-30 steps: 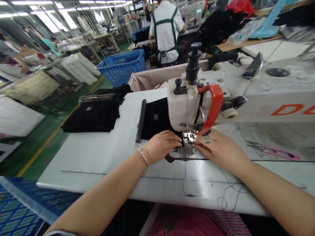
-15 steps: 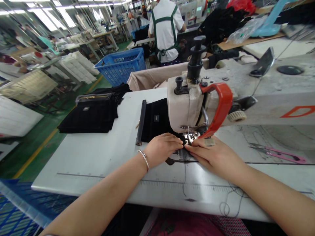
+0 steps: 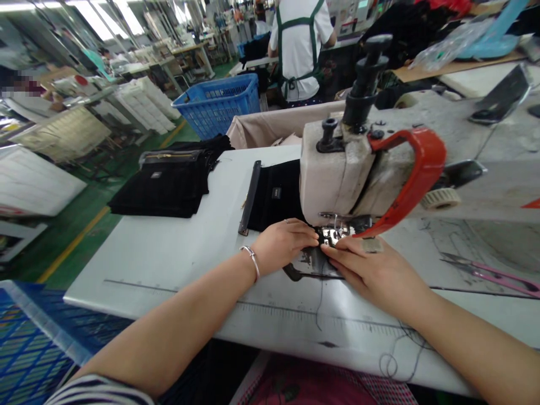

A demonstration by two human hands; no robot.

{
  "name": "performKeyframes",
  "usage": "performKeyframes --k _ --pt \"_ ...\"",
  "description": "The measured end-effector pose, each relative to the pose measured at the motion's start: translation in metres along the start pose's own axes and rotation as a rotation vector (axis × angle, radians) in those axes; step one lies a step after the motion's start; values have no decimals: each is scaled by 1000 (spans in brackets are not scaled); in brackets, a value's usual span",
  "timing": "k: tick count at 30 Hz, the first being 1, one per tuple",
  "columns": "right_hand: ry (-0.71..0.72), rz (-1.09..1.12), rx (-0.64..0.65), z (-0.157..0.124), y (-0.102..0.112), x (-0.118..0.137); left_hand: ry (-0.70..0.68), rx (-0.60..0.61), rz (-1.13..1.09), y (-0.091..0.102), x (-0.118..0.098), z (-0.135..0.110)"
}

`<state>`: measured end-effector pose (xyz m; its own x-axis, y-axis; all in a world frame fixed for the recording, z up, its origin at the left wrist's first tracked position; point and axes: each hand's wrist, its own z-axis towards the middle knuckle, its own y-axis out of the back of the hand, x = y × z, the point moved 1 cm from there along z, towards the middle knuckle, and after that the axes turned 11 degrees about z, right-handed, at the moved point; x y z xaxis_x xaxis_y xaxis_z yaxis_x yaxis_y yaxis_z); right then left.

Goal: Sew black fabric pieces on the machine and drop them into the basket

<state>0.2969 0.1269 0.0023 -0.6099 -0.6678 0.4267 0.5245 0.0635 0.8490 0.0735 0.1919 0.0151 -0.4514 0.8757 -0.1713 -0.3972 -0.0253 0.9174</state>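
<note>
A black fabric panel (image 3: 280,211) with a small label and a zipper band (image 3: 252,197) along its left edge lies under the head of a sewing machine (image 3: 324,174). Closed fingers of my left hand (image 3: 280,244) press the panel's near edge, just left of the metal presser foot (image 3: 333,233). On the right side of the foot, my right hand (image 3: 375,267) has its fingers together at the same edge, their tips almost meeting the left ones. The machine head covers the panel's right part. A red finger guard (image 3: 426,169) curves above my right hand.
Pink-handled thread snips (image 3: 493,273) lie right of my right hand. A stack of black panels (image 3: 162,185) sits at the table's left edge. Loose thread (image 3: 390,360) trails at the front. Beyond are a blue basket (image 3: 219,104), a fabric-lined bin (image 3: 257,126) and a co-worker (image 3: 297,50).
The camera view has shifted slightly, so the machine looks closer and farther right. Both hands stay at the presser foot on the black fabric panel.
</note>
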Motion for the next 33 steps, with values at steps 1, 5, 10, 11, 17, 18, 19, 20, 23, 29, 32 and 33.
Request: performKeyframes --k 1,5,10,11,17,18,19,20,23,29,32,33 --pt "0 -2 -7 0 0 0 2 -2 0 0 0 0" --pt "19 3 -29 0 0 0 14 11 -27 0 -2 -1" --pt "8 16 -24 1 0 0 43 18 8 -1 -3 -1" --pt "7 15 -27 1 0 1 49 20 15 -1 -2 0" --pt "-5 9 -35 4 1 2 61 15 34 -3 0 1" --pt "-1 10 -51 3 2 1 62 11 38 -3 0 2" --pt "2 9 -77 3 3 0 67 13 42 -3 1 2" --pt "-2 3 -105 2 5 -2 76 16 46 -3 1 2" --pt "-48 -36 -175 1 8 -9 99 45 54 -4 3 3" --pt "-100 -109 -255 1 10 -12 101 33 39 -6 5 3" --pt "-84 -119 -209 3 10 -9 107 9 44 -8 6 3" --pt "-73 -122 -196 3 10 -9 105 5 46 -8 6 3"
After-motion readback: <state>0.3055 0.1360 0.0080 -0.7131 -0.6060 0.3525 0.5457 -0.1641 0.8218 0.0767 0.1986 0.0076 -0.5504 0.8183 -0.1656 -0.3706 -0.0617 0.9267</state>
